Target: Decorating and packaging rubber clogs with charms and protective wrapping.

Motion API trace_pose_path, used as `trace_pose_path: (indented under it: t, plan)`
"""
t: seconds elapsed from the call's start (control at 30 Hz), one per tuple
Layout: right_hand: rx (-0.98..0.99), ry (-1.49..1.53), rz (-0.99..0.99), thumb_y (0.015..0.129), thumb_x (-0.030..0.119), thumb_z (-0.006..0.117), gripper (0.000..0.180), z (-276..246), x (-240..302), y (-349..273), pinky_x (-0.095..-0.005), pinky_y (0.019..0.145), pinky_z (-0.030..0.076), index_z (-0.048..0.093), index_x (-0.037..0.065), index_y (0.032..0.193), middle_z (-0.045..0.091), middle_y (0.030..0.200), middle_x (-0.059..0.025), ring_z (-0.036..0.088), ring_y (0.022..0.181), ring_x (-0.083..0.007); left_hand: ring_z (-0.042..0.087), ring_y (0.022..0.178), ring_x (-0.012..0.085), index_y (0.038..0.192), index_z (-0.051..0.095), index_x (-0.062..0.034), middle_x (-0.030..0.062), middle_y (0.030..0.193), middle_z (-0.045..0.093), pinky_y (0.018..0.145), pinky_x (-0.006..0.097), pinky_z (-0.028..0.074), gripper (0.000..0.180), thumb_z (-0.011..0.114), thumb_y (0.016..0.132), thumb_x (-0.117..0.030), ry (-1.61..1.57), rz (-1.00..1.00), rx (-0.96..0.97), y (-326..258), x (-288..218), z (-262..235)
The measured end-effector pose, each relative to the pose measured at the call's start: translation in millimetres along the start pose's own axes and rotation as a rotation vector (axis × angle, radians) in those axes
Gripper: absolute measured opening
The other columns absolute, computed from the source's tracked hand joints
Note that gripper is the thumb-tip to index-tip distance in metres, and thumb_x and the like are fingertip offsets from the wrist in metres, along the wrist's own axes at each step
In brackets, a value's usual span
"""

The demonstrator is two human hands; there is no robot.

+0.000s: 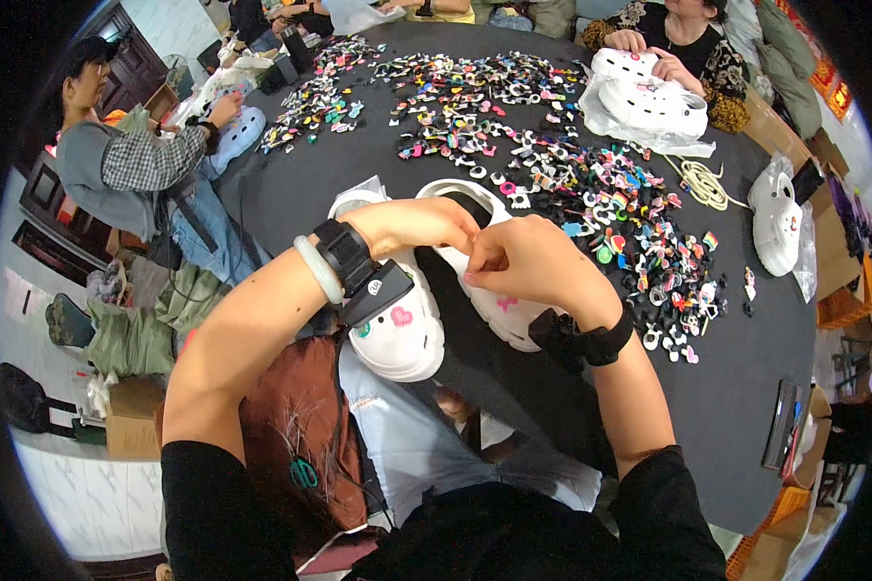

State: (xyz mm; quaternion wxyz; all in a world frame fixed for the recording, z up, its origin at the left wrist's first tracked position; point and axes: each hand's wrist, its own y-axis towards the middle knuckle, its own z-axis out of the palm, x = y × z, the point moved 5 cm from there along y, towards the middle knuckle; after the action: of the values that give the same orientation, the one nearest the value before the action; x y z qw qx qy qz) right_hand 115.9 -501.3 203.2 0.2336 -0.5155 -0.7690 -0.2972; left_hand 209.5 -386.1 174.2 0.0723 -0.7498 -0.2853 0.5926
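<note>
Two white clogs lie at the table's near edge, toes toward me. The left clog (pixel 412 353) has a pink heart charm and a green one on its toe, and my left forearm crosses over it. Above the right clog (pixel 518 327), which bears a pink charm, my two hands meet. My left hand (pixel 434 225) has its fingers bent and closed, their tips against the other hand. Thumb and fingers of my right hand (pixel 531 259) are pinched together. Whatever small thing lies between the fingertips is hidden.
Loose colourful shoe charms (pixel 610 208) cover much of the black round table (pixel 746 320). Bagged white clogs (pixel 654 105) are in a co-worker's hands at the far right. Another clog (pixel 775 223) stands at the right edge, beyond a coil of cord (pixel 704 184). Another person sits left.
</note>
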Motion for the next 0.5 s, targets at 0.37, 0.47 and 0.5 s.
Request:
trace_pose_path:
  t: [0.37, 0.47, 0.5]
  plan:
    - [-0.033, -0.125, 0.011, 0.069, 0.023, 0.077, 0.032, -4, -1, 1, -0.0386, 0.061, 0.051, 0.056, 0.007, 0.086, 0.065, 0.074, -0.011, 0.066, 0.069, -0.0298, 0.055, 0.101, 0.0083, 0.107, 0.063, -0.0011, 0.0, 0.106, 0.064, 0.089, 0.023, 0.042, 0.038, 0.079, 0.072, 0.002, 0.082, 0.099, 0.106, -5, -8, 10]
    - [0.105, 0.073, -0.013, 0.07, 0.019, 0.077, 0.031, -5, 0, -1, -0.037, 0.062, 0.051, 0.056, 0.005, 0.087, 0.065, 0.075, -0.0116, 0.066, 0.068, -0.0282, 0.055, 0.099, 0.0068, 0.104, 0.063, -0.0011, -0.0001, 0.105, 0.064, 0.087, 0.023, 0.042, 0.035, 0.079, 0.073, 0.0, -0.039, 0.054, 0.132, -6, -5, 10]
    - [0.096, 0.081, -0.014, 0.07, 0.019, 0.077, 0.031, -10, -2, -2, -0.037, 0.062, 0.051, 0.056, 0.005, 0.087, 0.065, 0.075, -0.0116, 0.066, 0.068, -0.0282, 0.055, 0.099, 0.0068, 0.104, 0.063, -0.0011, -0.0001, 0.105, 0.064, 0.087, 0.023, 0.042, 0.035, 0.079, 0.073, 0.0, -0.031, 0.045, 0.136, -7, -1, 9]
